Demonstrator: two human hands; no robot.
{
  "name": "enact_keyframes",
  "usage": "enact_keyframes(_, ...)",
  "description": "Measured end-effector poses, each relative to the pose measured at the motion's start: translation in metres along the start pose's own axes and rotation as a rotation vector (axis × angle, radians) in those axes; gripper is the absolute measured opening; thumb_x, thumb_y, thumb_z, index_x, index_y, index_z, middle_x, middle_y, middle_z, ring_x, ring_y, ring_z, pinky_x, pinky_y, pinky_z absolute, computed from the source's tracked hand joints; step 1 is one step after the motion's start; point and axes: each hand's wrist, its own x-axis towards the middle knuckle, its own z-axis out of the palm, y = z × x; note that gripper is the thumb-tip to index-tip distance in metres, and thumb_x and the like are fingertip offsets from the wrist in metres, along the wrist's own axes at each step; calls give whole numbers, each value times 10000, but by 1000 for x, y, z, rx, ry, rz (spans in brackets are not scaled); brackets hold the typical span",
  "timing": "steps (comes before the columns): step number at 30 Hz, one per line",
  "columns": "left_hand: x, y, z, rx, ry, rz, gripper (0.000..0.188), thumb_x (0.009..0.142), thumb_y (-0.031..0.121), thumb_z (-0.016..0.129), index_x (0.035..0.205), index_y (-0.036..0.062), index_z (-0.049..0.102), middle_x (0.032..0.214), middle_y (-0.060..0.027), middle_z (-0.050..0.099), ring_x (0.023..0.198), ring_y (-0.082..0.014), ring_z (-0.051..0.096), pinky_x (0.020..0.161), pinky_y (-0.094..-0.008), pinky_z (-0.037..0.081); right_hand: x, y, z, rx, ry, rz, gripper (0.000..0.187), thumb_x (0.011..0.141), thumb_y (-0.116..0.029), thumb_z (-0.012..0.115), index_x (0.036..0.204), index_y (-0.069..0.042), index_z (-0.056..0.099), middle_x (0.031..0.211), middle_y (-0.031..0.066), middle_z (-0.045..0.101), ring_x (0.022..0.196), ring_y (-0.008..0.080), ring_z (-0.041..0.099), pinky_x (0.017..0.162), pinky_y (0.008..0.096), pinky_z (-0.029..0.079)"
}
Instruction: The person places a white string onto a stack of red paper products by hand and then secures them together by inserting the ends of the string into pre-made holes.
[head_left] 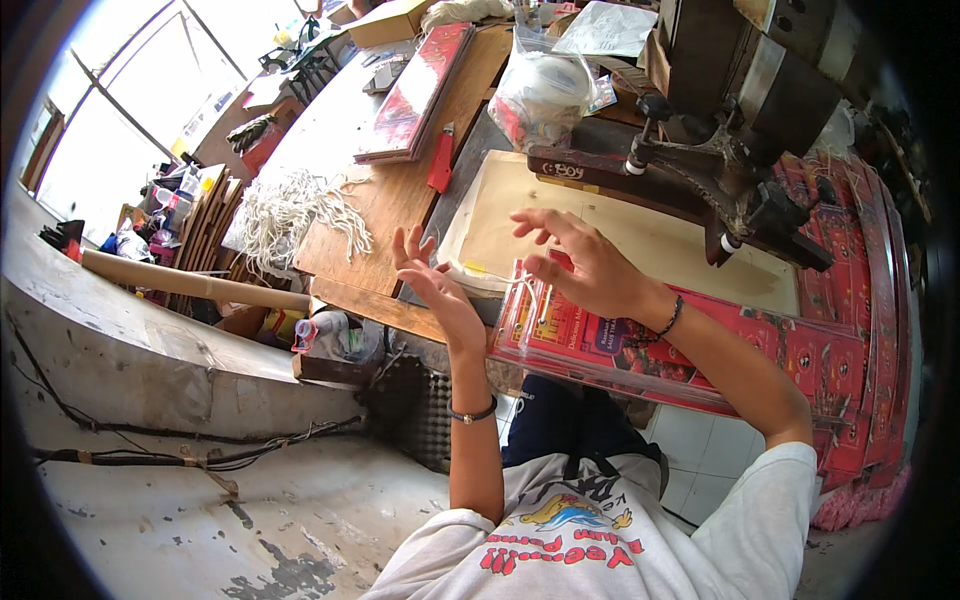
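Note:
My left hand [440, 290] is raised beside the bench edge, palm up and fingers spread, with nothing seen in its grasp. Over the near end of a long stack of red printed cardboard sheets [700, 345], my right hand [595, 270] hovers with its fingers apart and loosely curved. A white cord [527, 287] loops at the stack's near left end, just below the right thumb; part of it trails toward the left hand. Whether the cord touches either hand I cannot tell. Behind the hands lies a pale plywood board [640, 240].
A dark metal machine [720, 170] overhangs the board on the right. A pile of white cords [290, 220], a red box cutter [441, 160], another red sheet stack [415, 95] and a filled plastic bag [543, 95] lie on the table. A cardboard tube [190, 280] rests at the left.

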Motion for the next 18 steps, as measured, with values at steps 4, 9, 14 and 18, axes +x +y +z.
enact_keyframes(4,2,4,7,-178,-106,-87,727,1021,649,244,1496,120,397,1490,-100,453,1307,-219,413,1078,-392,255,3,2,-9,-50,166,-154,500,1029,-426,512,1319,-19,511,1117,159,653,993,283,629,907,404,482)
enact_keyframes(9,-1,20,6,526,-642,175,312,896,328,688,1105,102,736,1074,-108,716,1146,-254,588,1078,-382,284,12,-71,-68,54,232,-101,413,1053,-353,474,1303,-27,518,1091,150,656,1009,248,625,925,380,456)
enact_keyframes(14,2,13,5,413,-735,178,227,926,287,663,1019,101,755,993,-52,744,1044,-223,630,1038,-369,327,-50,-109,-107,-360,72,-45,602,1013,-478,500,1389,-11,457,1260,165,615,1145,270,596,995,389,433)
enact_keyframes(18,0,18,3,451,-710,168,226,961,235,615,1019,58,742,1015,-76,739,1038,-247,625,1047,-376,335,-136,-88,-127,-559,333,65,957,926,-742,409,1504,11,295,1517,218,396,1351,337,458,1128,463,336)
